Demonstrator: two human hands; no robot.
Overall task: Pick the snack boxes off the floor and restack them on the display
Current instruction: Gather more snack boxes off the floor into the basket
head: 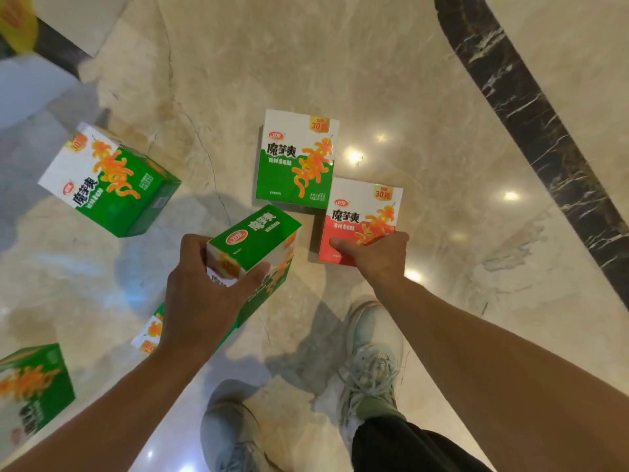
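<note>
Several snack boxes lie on the marble floor (pixel 391 80). My left hand (pixel 204 291) grips a green box (pixel 255 240) by its end, lifted above the floor. My right hand (pixel 374 253) holds the near edge of a red box (pixel 364 216), thumb on its top face. Touching the red box's far corner lies a flat green box (pixel 292 165). Another green box (pixel 109 185) sits at the left, one more (pixel 30 386) at the bottom left. A further box (pixel 151 332) peeks out beneath my left wrist.
My two grey sneakers (pixel 371 362) stand just behind the boxes. A dark marble stripe (pixel 531 114) runs diagonally at the right. A white display base (pixel 30 86) and something yellow (pixel 17 22) show at the top left.
</note>
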